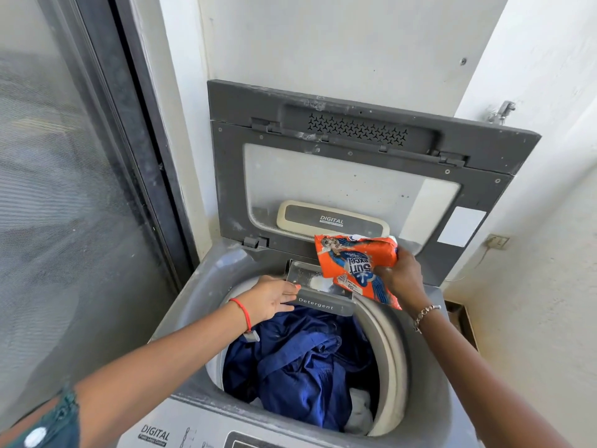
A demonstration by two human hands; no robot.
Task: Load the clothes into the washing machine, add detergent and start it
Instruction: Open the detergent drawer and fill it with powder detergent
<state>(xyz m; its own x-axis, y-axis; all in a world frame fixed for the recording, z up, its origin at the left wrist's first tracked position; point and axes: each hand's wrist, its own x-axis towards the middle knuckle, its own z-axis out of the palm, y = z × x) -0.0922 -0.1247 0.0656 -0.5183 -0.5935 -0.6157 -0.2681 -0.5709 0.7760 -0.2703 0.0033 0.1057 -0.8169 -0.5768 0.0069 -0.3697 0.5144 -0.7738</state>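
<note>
View from above onto a grey top-loading washing machine standing in a corner between white walls. Its lid stands upright at the back. The drum holds a heap of dark blue clothes, with a white garment showing at the lower right of the pile. At the rear edge of the drum opening a drawer marked "Detergent" is pulled out, with a small mound of white powder lying in its tray. The left hand, with a red thread round the wrist, reaches across the drum, its fingers stretched nearly straight and their tips touching the left end of the drawer front. The right hand, with a beaded bracelet, grips an orange detergent packet held tilted just above the tray. The packet's mouth is hidden, so it may or may not be pouring. A dark-framed screen door fills the left side.
</note>
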